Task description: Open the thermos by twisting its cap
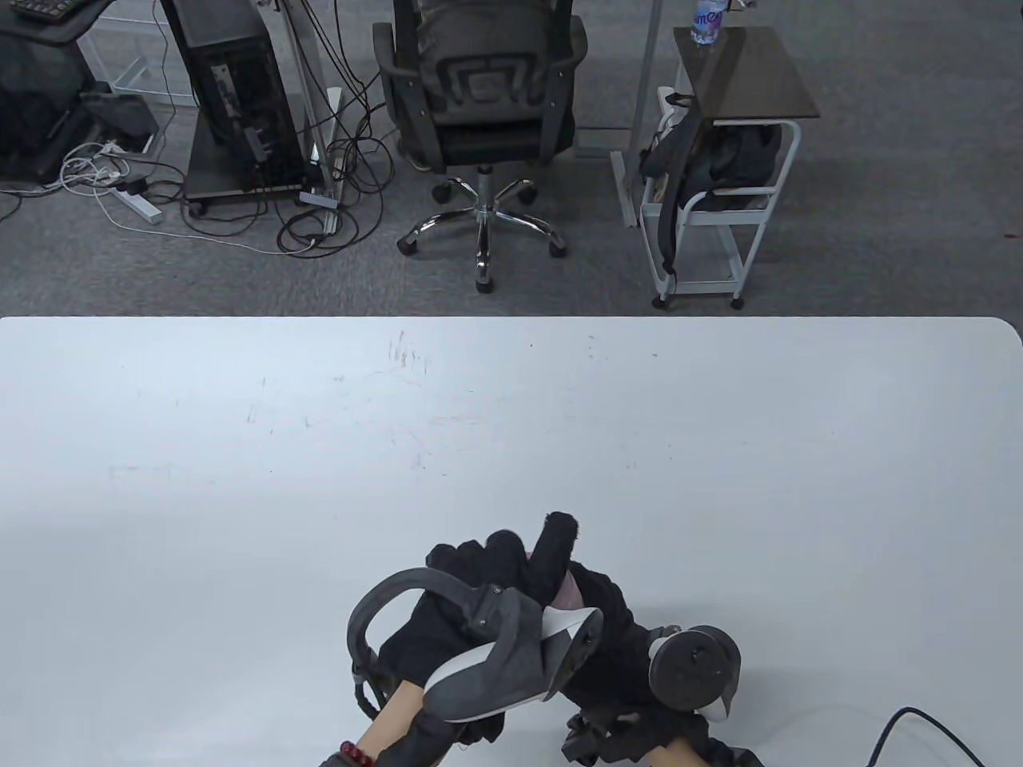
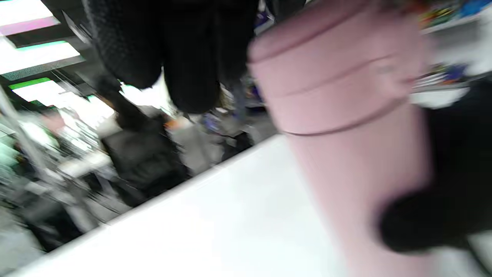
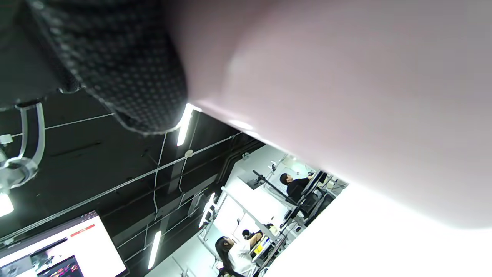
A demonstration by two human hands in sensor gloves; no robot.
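Note:
A pink thermos stands on the white table (image 1: 511,415) at the front middle, almost hidden by both gloved hands; only a pink sliver (image 1: 569,590) shows there. In the blurred left wrist view its cap (image 2: 330,69) sits on the body (image 2: 357,184). My left hand (image 1: 479,575) is over the top; its fingertips (image 2: 188,77) hang just left of the cap, with none on the cap's visible face. My right hand (image 1: 615,631) grips the body: a finger (image 2: 423,223) wraps round it, and the body (image 3: 346,96) fills the right wrist view beside a gloved finger (image 3: 115,69).
The table's far edge (image 1: 511,319) runs across the middle of the view. Beyond it on the floor stand an office chair (image 1: 479,120), a small white cart (image 1: 719,184) and a computer tower with cables (image 1: 232,96). A black cable (image 1: 919,727) lies at the front right.

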